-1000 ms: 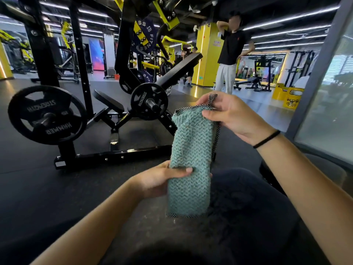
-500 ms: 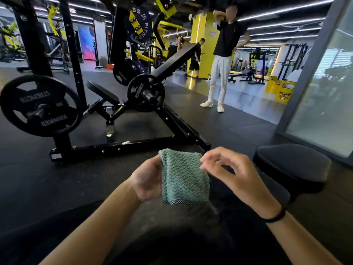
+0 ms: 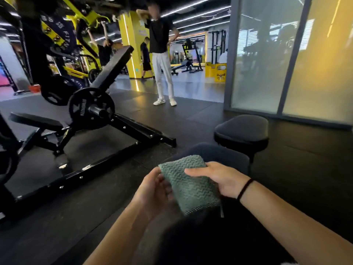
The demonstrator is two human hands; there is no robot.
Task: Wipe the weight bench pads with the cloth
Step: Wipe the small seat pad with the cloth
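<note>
A folded green textured cloth (image 3: 189, 183) is held between both hands above a dark knee. My left hand (image 3: 152, 190) cups its left edge from below. My right hand (image 3: 217, 177) presses on its right side, thumb lying across the top. To the left stands a black weight bench with an inclined back pad (image 3: 112, 67) and a flat seat pad (image 3: 35, 121). A small dark round pad (image 3: 241, 129) sits on a post just beyond my hands to the right.
A weight plate (image 3: 91, 109) hangs on the machine's peg, and its black floor frame (image 3: 107, 161) stretches across the rubber floor. A person in a black shirt and white trousers (image 3: 162, 60) stands ahead. Frosted glass panels (image 3: 290, 60) wall off the right side.
The cloth went from hanging long to folded into a compact square, and both hands came down closer together. The view has swung to the right, shifting the bench left.
</note>
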